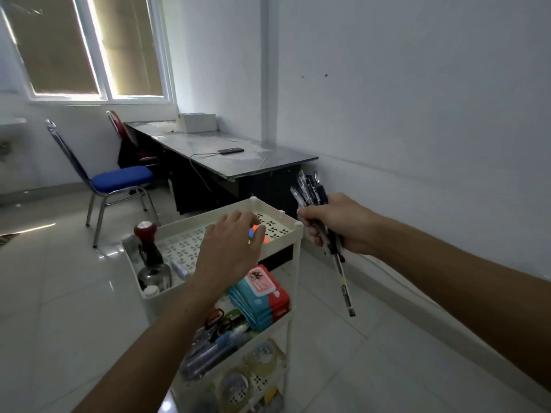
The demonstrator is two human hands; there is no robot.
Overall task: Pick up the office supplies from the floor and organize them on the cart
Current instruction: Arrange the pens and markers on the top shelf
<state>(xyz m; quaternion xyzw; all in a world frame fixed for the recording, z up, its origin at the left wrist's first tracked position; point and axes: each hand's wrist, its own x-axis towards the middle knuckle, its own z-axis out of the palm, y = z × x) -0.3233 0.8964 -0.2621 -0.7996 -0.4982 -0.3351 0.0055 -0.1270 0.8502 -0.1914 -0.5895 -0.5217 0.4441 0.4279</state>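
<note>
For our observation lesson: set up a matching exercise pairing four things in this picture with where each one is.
Things:
1. bundle of pens
2. stamp
3. tape rolls
4. phone

Places:
A. on the desk
B. top tray of the cart
C. in the right hand
D. lower cart shelf

Pairs: 1-C, 2-B, 3-D, 4-A

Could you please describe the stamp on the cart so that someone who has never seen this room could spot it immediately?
Find the cream three-tier cart standing on the floor in front of the dark desk. On its top tray, at the near left corner, stands the stamp, upright. Its rounded dark red knob on a black body sets it apart from the small white items lying beside it.
</note>
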